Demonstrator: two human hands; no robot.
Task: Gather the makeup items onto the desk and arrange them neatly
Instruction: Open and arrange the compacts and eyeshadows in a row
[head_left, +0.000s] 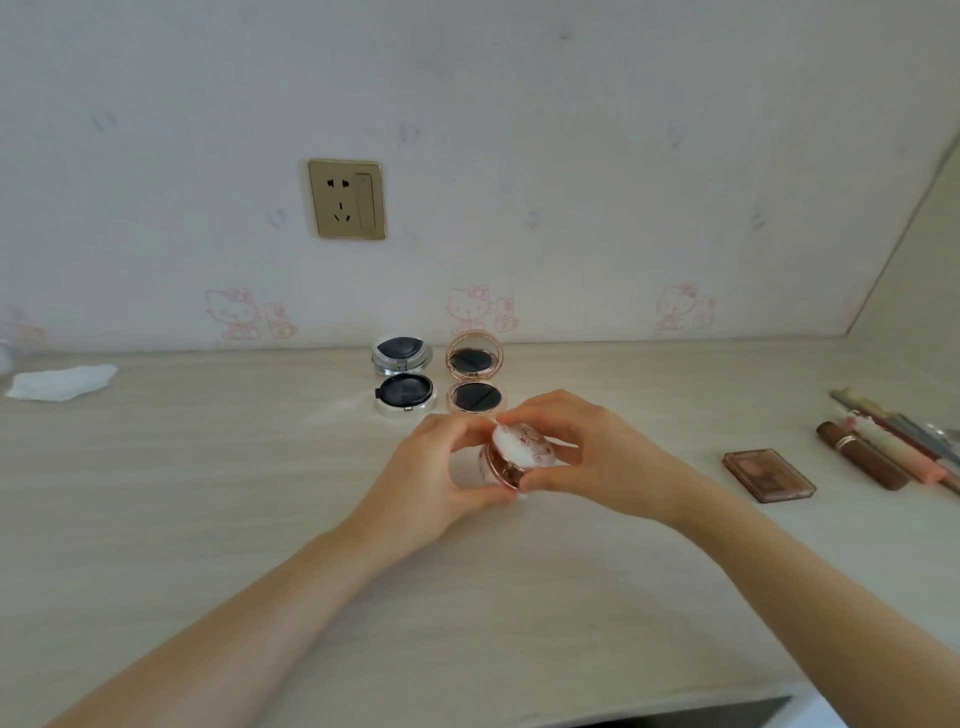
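Observation:
Both my hands hold a round white compact (521, 449) with a small floral print and a rose-gold rim, a little above the middle of the desk (208, 493). My left hand (441, 470) grips its left side; my right hand (587, 452) pinches the lid, which stands slightly ajar. Behind it two open compacts stand side by side near the wall: a silver one (404, 378) and a rose-gold one (474, 375), lids up. A brown eyeshadow palette (769, 475) lies to the right, with several lipsticks and tubes (883, 449) beyond it.
A white tissue (61, 382) lies at the desk's far left. A gold wall socket (347, 199) sits above the desk on the patterned wall. The desk's front edge (675, 706) runs along the bottom, and a side wall closes the right.

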